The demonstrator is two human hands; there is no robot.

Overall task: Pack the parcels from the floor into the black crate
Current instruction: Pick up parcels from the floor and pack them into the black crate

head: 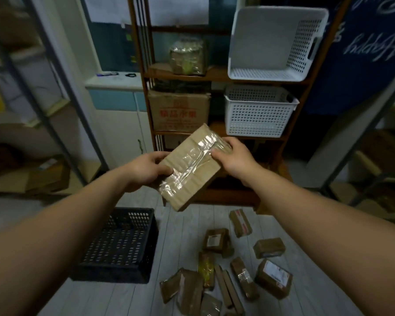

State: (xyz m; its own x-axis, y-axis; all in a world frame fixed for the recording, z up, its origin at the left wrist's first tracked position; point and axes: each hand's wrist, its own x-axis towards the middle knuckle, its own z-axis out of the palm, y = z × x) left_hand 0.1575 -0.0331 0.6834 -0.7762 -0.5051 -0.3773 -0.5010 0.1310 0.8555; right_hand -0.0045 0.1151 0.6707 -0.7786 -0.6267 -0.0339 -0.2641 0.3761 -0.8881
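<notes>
Gripping a taped parcel in mid-air, left hand and right hand curl their fingers round opposite ends; slick tape could let it slip, missing the black crate below left

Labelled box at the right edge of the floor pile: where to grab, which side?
Likely from above-right: the labelled box lies flat, label up, with bare floor on its right and a long taped parcel close on its left. Grip its exposed right edge, reaching slightly underneath.
</notes>
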